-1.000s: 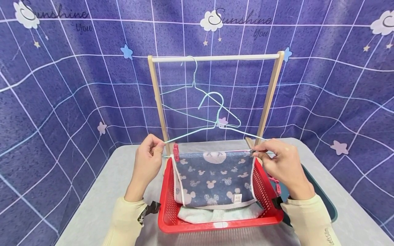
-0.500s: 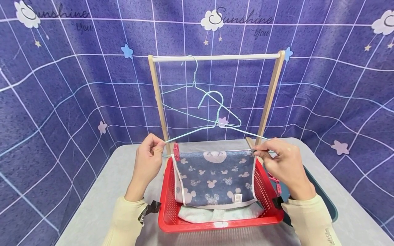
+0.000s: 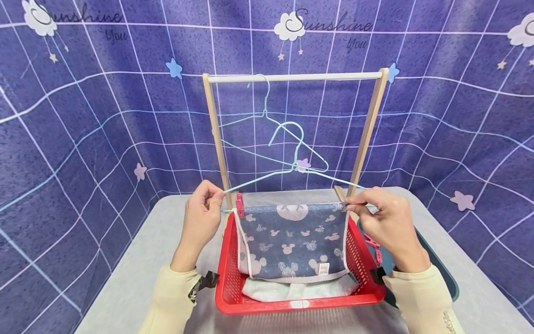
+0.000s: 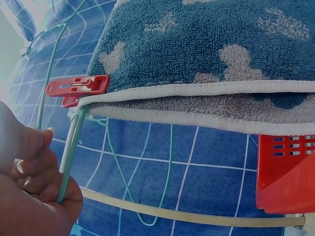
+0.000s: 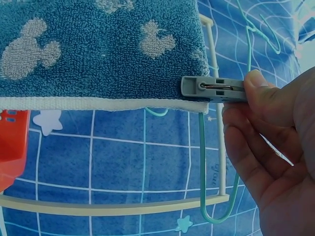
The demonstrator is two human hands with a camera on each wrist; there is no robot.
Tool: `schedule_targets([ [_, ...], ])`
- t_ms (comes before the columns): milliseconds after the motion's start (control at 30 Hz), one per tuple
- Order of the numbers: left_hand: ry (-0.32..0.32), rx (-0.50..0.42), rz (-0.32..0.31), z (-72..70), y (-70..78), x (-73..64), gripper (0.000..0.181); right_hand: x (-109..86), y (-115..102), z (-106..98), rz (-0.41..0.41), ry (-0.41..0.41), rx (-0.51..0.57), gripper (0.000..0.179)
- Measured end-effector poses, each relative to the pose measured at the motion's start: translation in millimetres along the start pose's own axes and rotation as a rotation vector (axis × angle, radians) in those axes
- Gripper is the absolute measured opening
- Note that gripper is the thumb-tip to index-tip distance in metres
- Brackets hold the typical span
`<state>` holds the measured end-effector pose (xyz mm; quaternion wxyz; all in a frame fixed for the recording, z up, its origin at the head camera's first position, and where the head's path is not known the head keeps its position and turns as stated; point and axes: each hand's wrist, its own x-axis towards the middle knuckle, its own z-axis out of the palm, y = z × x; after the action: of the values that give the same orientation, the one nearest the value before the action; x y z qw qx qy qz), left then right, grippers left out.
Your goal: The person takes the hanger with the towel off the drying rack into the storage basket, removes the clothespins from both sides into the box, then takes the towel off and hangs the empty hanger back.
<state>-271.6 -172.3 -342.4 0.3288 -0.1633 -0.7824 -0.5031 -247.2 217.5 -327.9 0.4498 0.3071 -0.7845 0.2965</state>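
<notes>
A dark blue towel point(image 3: 292, 246) with pale mouse-head shapes and a white border hangs folded over the lower bar of a mint-green wire hanger point(image 3: 267, 176). My left hand point(image 3: 202, 208) grips the hanger's left end, its fingers curled round the wire in the left wrist view. Beside it a red clothespin point(image 4: 78, 86) is clipped on the towel's left corner. At the opposite corner, thumb and fingers of my right hand point(image 3: 385, 218) pinch a grey clothespin point(image 5: 214, 88), whose nose lies over the towel's edge. The hanger's hook points up, apart from the rack.
Behind stands a wooden rack with a white rail point(image 3: 317, 77), on which a second mint hanger point(image 3: 265, 99) hangs. Below the towel is a red basket point(image 3: 267, 308) holding a pale cloth point(image 3: 292, 291). A dark teal tray point(image 3: 448, 278) with red clothespins point(image 3: 378, 255) lies to the right.
</notes>
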Motion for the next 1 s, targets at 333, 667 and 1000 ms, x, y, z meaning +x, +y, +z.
schedule_targets([
  [333, 0.008, 0.008, 0.024, 0.3, 1.5, 0.4, 0.016, 0.3, -0.1, -0.3, 0.011, 0.008, 0.0, 0.026],
  [667, 0.011, 0.0, 0.028, 0.7, 0.8, 0.3, 0.017, 0.5, 0.9, -1.9, 0.017, 0.015, 0.023, 0.026],
  [1000, 0.01, 0.006, 0.021, 0.1, 0.4, -0.2, 0.017, 0.2, 2.5, -4.0, 0.049, 0.015, 0.021, 0.028],
])
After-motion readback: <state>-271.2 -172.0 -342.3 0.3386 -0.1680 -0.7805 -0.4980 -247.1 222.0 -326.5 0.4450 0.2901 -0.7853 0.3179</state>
